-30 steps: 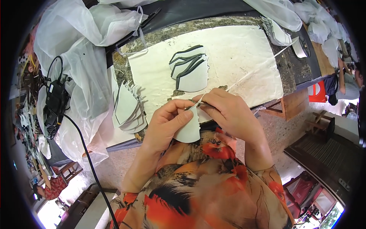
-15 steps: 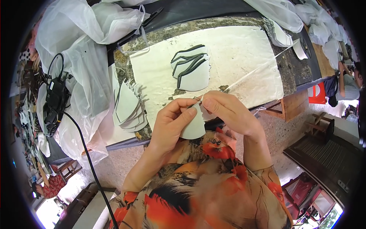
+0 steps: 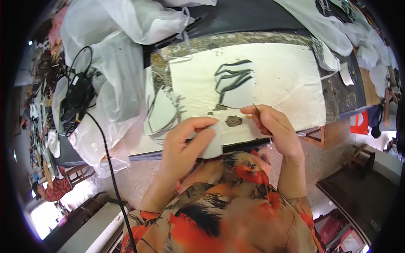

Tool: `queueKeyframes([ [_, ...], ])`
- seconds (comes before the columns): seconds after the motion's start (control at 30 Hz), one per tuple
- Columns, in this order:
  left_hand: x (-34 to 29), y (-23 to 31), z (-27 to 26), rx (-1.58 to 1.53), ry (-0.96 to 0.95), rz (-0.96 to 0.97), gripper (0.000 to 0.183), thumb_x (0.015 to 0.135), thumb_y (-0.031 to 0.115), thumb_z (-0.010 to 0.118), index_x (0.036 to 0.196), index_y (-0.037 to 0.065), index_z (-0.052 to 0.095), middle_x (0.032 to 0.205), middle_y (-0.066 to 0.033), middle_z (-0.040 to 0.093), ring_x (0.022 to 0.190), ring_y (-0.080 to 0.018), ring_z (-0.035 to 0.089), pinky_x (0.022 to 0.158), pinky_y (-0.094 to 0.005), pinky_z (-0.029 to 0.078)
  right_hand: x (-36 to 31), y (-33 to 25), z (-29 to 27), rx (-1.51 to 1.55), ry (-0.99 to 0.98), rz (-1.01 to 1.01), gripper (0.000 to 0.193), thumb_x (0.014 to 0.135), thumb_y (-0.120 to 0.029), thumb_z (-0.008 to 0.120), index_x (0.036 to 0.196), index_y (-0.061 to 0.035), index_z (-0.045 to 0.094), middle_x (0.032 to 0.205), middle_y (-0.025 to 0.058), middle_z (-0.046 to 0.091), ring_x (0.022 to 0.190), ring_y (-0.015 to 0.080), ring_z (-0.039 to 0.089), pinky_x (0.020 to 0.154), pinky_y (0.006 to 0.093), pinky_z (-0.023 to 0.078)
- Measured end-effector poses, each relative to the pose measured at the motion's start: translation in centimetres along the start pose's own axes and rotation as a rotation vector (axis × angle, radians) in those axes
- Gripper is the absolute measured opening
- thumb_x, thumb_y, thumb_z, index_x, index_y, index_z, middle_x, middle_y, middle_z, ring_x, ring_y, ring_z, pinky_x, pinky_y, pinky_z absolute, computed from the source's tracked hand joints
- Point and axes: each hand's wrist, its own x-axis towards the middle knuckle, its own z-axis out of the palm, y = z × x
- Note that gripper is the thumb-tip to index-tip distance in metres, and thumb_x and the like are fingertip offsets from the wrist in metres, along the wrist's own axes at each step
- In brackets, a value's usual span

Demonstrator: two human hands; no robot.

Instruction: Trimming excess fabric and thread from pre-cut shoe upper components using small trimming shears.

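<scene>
My left hand (image 3: pixel 181 143) is closed on a pale curved cut piece (image 3: pixel 214 145), its thumb and fingers pinching the upper edge near the front of the table. To its right, my right hand (image 3: pixel 276 128) is raised with the fingers curled. A thin dark stick-like thing (image 3: pixel 255 108) shows at its fingertips, too small to name. Beyond both hands, pale pieces with dark strips (image 3: pixel 238 95) along their edges lie overlapped on a white sheet (image 3: pixel 287 80). Left of them is a stack of similar pale pieces (image 3: pixel 162 110) with dark, jagged edges.
Crumpled translucent plastic bags (image 3: pixel 120 63) cover the left of the table. A black adapter with cable (image 3: pixel 80 97) hangs on them, its cord running down past my left arm. More pale pieces (image 3: pixel 328 59) lie at the far right, near other plastic bags (image 3: pixel 322 25).
My hands have parted: the right moved right, away from the pale piece that stays in my left. The white strip stretched across the sheet is gone from there. The whole view has shifted.
</scene>
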Motion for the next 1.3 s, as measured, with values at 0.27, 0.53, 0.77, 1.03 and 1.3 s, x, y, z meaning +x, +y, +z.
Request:
queueKeyframes([
  [0.27,1.5,1.7,-5.2,0.783,0.466,0.512,0.029,0.093,0.008,0.07,0.122,0.002,0.071,0.107,-0.0096,0.069,0.096,-0.0189,0.062,0.089,-0.0294,0.048,0.8,0.8,1.2,-0.26,0.134,-0.095,0.032,0.098,-0.01,0.06,0.128,-0.0022,0.066,0.095,-0.0018,0.06,0.082,0.008,0.051,0.073,0.0242,0.043],
  [0.53,4.5,0.5,1.2,0.013,-0.171,0.08,0.032,0.096,0.013,0.071,0.126,0.002,0.069,0.11,-0.0063,0.066,0.1,-0.0125,0.06,0.089,-0.0272,0.048,0.5,-0.5,1.7,-0.806,-0.058,-0.518,0.031,0.085,-0.004,0.062,0.116,-0.0078,0.065,0.095,0.0131,0.062,0.089,0.035,0.062,0.077,0.043,0.051],
  [0.77,5.7,-1.1,4.0,-0.21,-0.268,-0.047,0.011,0.099,0.011,0.068,0.106,0.002,0.068,0.099,-0.0008,0.067,0.09,-0.0076,0.06,0.085,-0.0241,0.048,-0.1,-0.3,1.3,-0.824,-0.058,-0.541,0.027,0.087,-0.004,0.064,0.114,-0.0061,0.066,0.099,0.0108,0.064,0.09,0.0319,0.064,0.08,0.0397,0.053],
  [1.03,5.1,-2.4,4.4,-0.147,-0.158,0.128,0.011,0.099,0.01,0.068,0.103,0.0,0.069,0.1,-0.0011,0.064,0.088,-0.0072,0.058,0.081,-0.0234,0.047,-0.5,0.5,2.1,-0.196,0.254,-0.177,0.018,0.097,-0.012,0.069,0.11,-0.0015,0.064,0.09,0.0064,0.066,0.084,0.0105,0.061,0.077,0.0282,0.051],
  [1.3,8.0,-3.2,4.6,0.809,0.181,0.638,0.035,0.082,0.017,0.078,0.116,0.008,0.072,0.107,-0.0091,0.059,0.097,-0.0289,0.055,0.088,-0.0401,0.045,-0.5,1.0,2.7,-0.353,0.133,-0.258,0.014,0.097,-0.013,0.068,0.102,-0.0002,0.064,0.087,0.0056,0.065,0.08,0.0093,0.057,0.073,0.0281,0.05],
])
